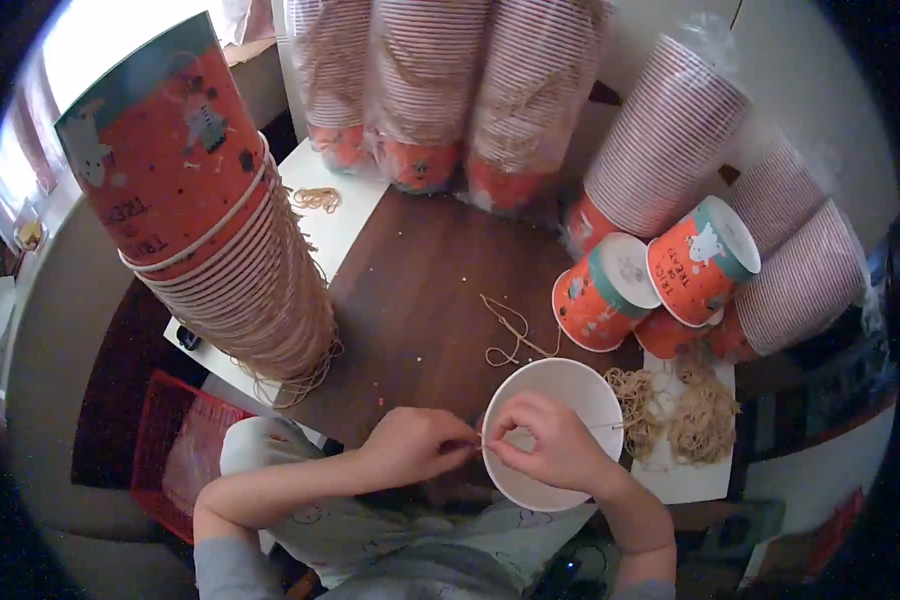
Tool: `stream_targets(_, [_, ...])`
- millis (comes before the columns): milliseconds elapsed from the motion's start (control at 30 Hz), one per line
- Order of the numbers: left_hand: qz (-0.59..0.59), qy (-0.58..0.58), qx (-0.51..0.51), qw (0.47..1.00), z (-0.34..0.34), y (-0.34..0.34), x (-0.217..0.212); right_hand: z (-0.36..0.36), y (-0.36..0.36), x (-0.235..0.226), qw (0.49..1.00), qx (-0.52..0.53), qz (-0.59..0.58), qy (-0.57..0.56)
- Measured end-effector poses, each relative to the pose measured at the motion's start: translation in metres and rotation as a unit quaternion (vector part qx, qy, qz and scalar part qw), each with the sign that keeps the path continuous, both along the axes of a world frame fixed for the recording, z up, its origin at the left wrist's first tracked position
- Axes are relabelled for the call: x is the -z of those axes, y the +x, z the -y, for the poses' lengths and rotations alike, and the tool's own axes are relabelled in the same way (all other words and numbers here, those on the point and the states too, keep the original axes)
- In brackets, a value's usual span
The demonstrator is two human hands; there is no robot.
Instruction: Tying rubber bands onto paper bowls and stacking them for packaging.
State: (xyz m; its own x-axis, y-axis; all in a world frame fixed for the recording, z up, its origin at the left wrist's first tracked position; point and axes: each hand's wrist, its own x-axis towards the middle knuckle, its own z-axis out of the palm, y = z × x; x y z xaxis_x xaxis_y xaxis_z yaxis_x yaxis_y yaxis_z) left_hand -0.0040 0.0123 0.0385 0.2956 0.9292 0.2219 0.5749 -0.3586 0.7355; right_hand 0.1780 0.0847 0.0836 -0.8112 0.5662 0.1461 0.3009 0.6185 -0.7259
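Observation:
A paper bucket (558, 375) with a white inside stands in front of me, its mouth turned up toward me. My left hand (418, 447) is closed in a pinch just outside the bucket's left rim. Reaching over the mouth, my right hand (545, 440) pinches at the inner side of that same rim. What lies between the fingertips of either hand is too small to make out. At the bucket's right wall a short piece of cord (606, 427) shows. Beyond the bucket a loose tan cord (510, 328) lies looped on the brown table (420, 270).
A tall leaning stack of nested orange buckets (240, 270) with hanging cords rises at left. Plastic-wrapped bucket stacks (425, 80) line the back and right. Upturned orange buckets (700, 262) sit at right, near heaped tan cords (705, 420). A red basket (155, 450) is lower left.

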Motion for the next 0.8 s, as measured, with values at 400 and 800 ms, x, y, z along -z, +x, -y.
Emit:
stream_targets(400, [0.099, 0.008, -0.03, 0.995, -0.001, 0.0, -0.01, -0.001, 0.002, 0.005, 1.0, -0.005, -0.001, 0.006])
stream_targets(800, [0.127, 0.054, -0.004, 0.99, -0.005, 0.002, -0.004, 0.001, 0.0, 0.0, 1.0, -0.003, -0.005, 0.003])
